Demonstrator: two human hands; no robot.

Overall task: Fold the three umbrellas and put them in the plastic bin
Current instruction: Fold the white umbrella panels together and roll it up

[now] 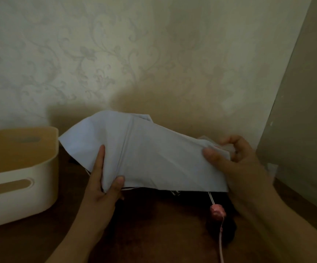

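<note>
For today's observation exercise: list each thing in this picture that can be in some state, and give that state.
Umbrella: canopy collapsed but loose, not yet wrapped, held above the table.
Pink handle: sticking out below the canopy, cord hanging.
Plastic bin: upright, open-topped; no umbrella visible inside.
Left hand: gripping the canopy's near edge.
Right hand: pinching the canopy's right end.

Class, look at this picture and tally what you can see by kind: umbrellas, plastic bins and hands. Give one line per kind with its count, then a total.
Umbrellas: 1, the pale blue umbrella held in both hands
Plastic bins: 1, the white bin to the left
Hands: 2, the left hand and the right hand
Total: 4
</note>
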